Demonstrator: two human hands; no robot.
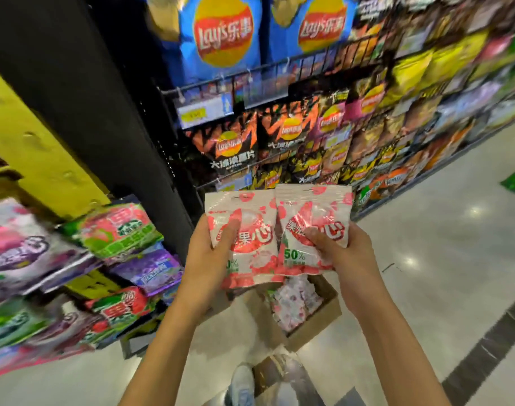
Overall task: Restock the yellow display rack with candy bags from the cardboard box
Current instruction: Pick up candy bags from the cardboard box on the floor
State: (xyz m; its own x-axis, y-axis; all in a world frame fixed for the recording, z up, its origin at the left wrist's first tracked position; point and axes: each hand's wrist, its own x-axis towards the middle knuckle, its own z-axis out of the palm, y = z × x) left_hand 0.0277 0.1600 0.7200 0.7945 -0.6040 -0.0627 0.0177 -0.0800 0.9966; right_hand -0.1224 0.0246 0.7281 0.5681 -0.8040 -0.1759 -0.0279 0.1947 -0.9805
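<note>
Two white and pink candy bags are held up side by side at chest height. My left hand [213, 253] grips the left candy bag [247, 241] with the thumb across its front. My right hand [341, 256] grips the right candy bag [312, 227] the same way. Below them on the floor stands the open cardboard box [317, 320], with several more pink candy bags [294, 306] inside. The yellow display rack [36, 142] rises at the left, its tiers holding green, purple and red candy bags [121, 230].
A black shelf post [109, 112] stands between the yellow rack and a wire shelf unit of crisp bags [279, 136] running to the right. Pale glossy floor [441, 244] stretches right. My shoe [241, 382] and a brown parcel [276, 370] lie near the bottom edge.
</note>
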